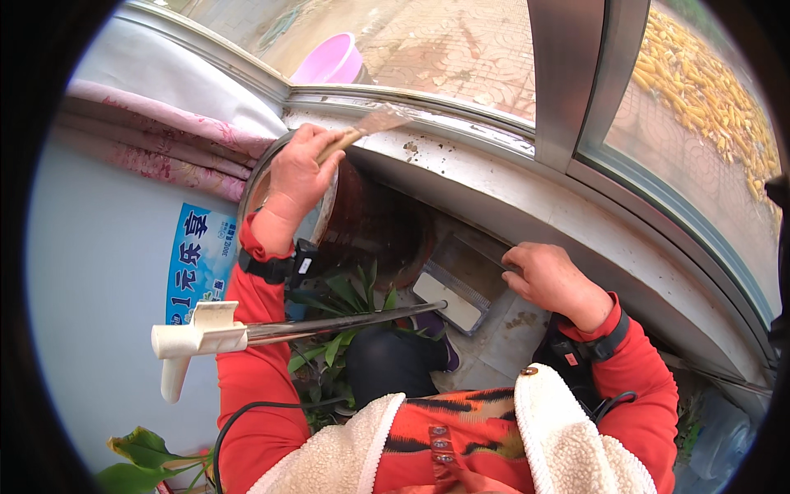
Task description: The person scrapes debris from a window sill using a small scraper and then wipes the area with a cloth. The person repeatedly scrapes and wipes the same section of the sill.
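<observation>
My left hand (302,167) grips the wooden handle of a flat brush (382,120), whose bristle end lies over the window sill (463,157). Dark crumbs of dirt (412,147) are scattered on the sill to the right of the bristles. Lower down, my right hand (555,281) has its fingers curled on the edge of a clear plastic dustpan (452,293) with comb teeth. The dustpan is tilted near the floor below the sill. A metal pole (345,320) with a cream plastic end (200,336) runs left from the dustpan, across my left forearm.
A large brown glazed vat (370,222) stands under the sill, beneath my left arm. Green plants (336,346) grow beside my knee. A floral curtain (166,145) hangs at left. Through the glass show a pink basin (330,58) and heaped corn cobs (703,86). A plastic bottle (722,432) lies lower right.
</observation>
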A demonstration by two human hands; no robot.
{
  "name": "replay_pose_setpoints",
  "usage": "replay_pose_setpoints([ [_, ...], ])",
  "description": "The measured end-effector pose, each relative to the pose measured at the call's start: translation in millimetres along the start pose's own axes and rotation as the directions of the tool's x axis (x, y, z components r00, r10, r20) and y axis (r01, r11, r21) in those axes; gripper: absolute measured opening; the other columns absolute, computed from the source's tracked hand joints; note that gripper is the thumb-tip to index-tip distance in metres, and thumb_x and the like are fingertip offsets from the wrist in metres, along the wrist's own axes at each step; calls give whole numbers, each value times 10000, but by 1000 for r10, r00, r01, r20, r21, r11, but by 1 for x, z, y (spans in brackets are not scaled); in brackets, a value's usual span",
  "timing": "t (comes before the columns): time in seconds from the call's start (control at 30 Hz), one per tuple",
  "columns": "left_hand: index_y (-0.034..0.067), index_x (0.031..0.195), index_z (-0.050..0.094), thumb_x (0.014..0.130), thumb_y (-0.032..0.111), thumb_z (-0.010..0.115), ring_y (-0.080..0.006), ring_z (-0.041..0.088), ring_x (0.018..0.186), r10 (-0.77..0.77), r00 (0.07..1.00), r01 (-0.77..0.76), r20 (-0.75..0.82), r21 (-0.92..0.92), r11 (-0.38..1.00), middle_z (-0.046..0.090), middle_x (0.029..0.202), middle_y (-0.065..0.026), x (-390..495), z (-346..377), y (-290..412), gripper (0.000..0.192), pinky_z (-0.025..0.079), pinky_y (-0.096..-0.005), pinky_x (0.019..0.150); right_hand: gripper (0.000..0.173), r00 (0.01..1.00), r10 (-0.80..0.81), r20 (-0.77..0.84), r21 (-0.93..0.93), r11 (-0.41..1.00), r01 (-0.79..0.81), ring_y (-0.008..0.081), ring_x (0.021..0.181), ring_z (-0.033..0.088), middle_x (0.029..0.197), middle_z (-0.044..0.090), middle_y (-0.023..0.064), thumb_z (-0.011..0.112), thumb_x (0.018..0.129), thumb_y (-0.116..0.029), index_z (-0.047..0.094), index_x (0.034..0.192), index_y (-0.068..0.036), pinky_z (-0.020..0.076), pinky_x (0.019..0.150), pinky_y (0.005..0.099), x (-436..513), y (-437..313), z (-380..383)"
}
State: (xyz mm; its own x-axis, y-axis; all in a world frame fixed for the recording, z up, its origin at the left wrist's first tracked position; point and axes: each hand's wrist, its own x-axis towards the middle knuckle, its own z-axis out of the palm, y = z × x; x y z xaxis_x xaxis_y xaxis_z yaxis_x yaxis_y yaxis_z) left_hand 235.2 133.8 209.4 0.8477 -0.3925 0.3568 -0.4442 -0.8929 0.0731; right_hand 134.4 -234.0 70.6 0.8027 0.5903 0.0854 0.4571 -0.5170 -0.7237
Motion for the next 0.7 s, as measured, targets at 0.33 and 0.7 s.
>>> replay_pose_setpoints([
  [0.33, 113, 1125, 731, 893, 195, 712, -289, 674, 907, -38, 992, 31, 123, 57, 998, 655, 995, -77, 60, 2, -49, 247, 541, -381, 774, 238, 1000, -2, -28, 51, 999, 4, 409, 835, 645, 900, 668, 190, 724, 832, -140, 681, 1016, 5, 533, 733, 462, 10, 18, -15],
  [0.7, 47, 1095, 739, 885, 172, 723, -289, 653, 859, -42, 964, 95, 261, -195, 976, 651, 934, -122, 80, 26, -57, 245, 517, -349, 777, 242, 1000, 17, 7, 75, 997, -17, 391, 811, 656, 894, 668, 184, 722, 843, -146, 679, 1030, 2, 536, 713, 448, 21, 27, -22],
])
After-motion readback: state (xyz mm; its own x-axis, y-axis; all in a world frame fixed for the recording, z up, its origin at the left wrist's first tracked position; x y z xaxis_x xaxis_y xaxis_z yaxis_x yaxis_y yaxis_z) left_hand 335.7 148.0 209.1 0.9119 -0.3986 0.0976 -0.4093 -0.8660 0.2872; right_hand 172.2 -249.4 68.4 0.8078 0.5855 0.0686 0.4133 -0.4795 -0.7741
